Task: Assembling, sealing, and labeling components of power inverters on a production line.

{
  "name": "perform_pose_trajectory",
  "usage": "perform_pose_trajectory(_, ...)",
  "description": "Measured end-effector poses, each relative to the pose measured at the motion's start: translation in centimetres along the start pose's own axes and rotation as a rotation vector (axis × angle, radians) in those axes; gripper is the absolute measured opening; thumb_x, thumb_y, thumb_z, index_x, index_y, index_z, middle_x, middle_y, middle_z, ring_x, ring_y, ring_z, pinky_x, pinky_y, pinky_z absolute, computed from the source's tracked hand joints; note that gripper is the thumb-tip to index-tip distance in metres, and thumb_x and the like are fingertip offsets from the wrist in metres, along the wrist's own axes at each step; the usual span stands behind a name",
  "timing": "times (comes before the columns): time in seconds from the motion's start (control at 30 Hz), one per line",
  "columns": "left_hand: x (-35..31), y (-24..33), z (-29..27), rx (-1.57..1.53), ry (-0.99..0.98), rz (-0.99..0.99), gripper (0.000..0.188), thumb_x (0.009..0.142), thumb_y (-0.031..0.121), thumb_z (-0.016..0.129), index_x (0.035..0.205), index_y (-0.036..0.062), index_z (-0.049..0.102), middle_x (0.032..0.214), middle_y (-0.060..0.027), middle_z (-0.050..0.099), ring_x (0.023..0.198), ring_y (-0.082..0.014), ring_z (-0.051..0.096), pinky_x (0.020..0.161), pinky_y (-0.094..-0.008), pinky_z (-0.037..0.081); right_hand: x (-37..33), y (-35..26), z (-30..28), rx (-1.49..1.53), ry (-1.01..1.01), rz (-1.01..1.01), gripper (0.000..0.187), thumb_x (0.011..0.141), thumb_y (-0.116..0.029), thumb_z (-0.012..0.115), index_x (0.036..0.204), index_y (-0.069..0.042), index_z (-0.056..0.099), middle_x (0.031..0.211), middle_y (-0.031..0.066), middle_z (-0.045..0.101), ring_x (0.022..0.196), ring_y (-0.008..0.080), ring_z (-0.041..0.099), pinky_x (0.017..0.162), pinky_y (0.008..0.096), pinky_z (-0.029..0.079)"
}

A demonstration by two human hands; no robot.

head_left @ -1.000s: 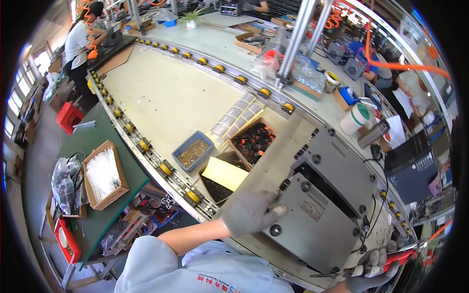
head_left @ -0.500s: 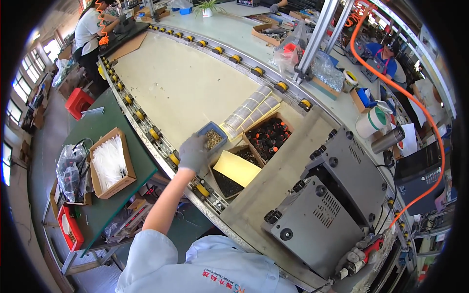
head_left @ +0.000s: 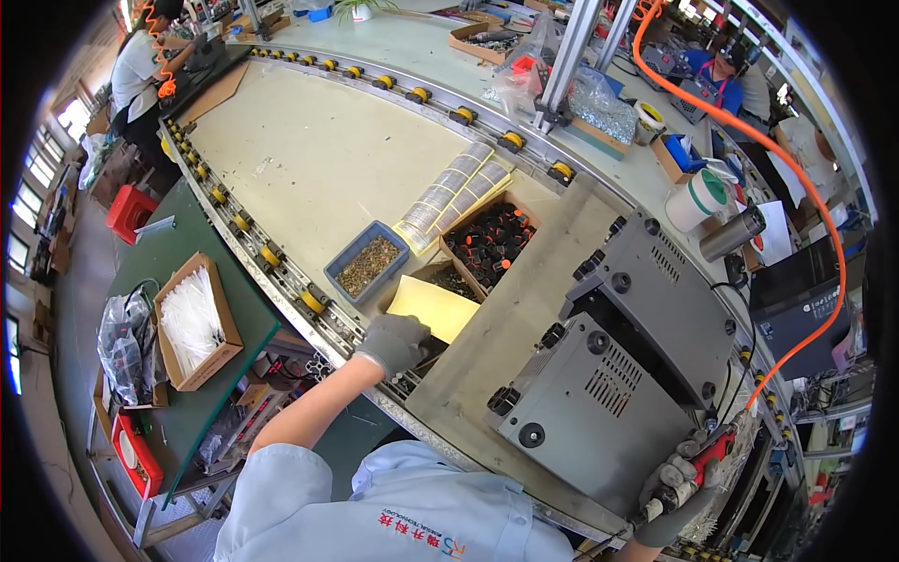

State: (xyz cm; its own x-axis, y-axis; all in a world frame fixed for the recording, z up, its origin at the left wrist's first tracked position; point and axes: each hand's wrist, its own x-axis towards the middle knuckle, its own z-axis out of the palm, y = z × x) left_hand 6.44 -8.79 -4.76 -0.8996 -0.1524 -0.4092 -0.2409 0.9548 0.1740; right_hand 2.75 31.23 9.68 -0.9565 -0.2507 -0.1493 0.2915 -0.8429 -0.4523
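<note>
My left hand (head_left: pixel 393 345), in a grey glove, reaches into the near end of a cardboard box of small dark parts, beside a yellow sheet (head_left: pixel 433 307) that lies over the box. Its fingertips are hidden in the box, so their grip does not show. A blue tray (head_left: pixel 366 262) of small brass-coloured pieces sits just beyond it. At the lower right, my gloved right hand (head_left: pixel 682 517) is wrapped round a red power screwdriver (head_left: pixel 716 456) with an orange hose. Two grey metal housings (head_left: pixel 585 412) with round black feet and vent slots stand left of the screwdriver.
A box of black-and-orange caps (head_left: pixel 489 245) and printed label sheets (head_left: pixel 454 195) lie beyond the yellow sheet. Roller rails (head_left: pixel 312 302) edge the worktop. On the left green table stands a box of white ties (head_left: pixel 194 318). Co-workers (head_left: pixel 140 80) are farther off.
My left hand has moved from the blue tray toward me, into the box by the yellow sheet. More of my right hand shows at the screwdriver. The whole view has shifted slightly.
</note>
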Motion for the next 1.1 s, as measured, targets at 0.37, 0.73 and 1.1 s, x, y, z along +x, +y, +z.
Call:
perform_pose_trajectory(0.37,2.1,-1.5,3.9,-0.083,0.225,0.101,0.022,0.079,0.016,0.053,0.098,0.0074,0.059,0.089,-0.0170,0.061,0.083,-0.0332,0.061,0.070,-0.0443,0.049,0.4,0.5,0.1,0.034,0.068,-0.057,0.039,0.086,-0.019,0.057,0.117,-0.002,0.040,0.092,0.0096,0.052,0.065,0.0102,0.048,0.058,0.0263,0.043)
perform_pose_trajectory(0.73,0.9,-2.9,1.2,-2.289,-0.380,0.071,0.025,0.089,0.017,0.051,0.106,-0.0011,0.054,0.090,-0.0081,0.059,0.071,-0.0137,0.059,0.056,-0.0163,0.049,0.0,0.3,0.1,0.062,0.071,-0.069,0.038,0.087,-0.020,0.056,0.116,-0.003,0.038,0.092,0.0102,0.052,0.065,0.0098,0.049,0.057,0.0256,0.044)
perform_pose_trajectory(1.1,-0.5,-1.9,-0.8,-2.209,-0.322,0.095,0.035,0.093,0.020,0.048,0.117,-0.0053,0.050,0.106,-0.0149,0.059,0.096,-0.0216,0.061,0.082,-0.0275,0.052,-0.1,-1.3,1.7,-0.091,-0.022,-0.215,0.044,0.087,-0.017,0.055,0.124,-0.001,0.038,0.095,0.0104,0.051,0.065,0.0098,0.047,0.054,0.0250,0.042)
